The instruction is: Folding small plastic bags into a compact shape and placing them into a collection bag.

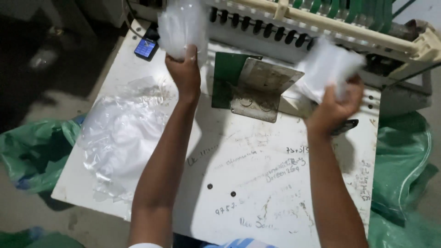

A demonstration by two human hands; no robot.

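My left hand [185, 70] is raised over the far side of the white table [257, 183] and grips a clear plastic bag [181, 25] that stands up above the fingers. My right hand [337, 103] is at the right, closed on a white folded item in plastic [326, 69], blurred by motion. Between the hands sits a bent metal plate [262, 87] on a green bracket [225, 73].
A heap of clear plastic bags [121, 133] lies on the table's left part. A phone [146, 47] rests at the far left corner. A machine with a row of black parts [275, 27] runs along the back. Green sacks [399, 165] [36, 149] flank the table.
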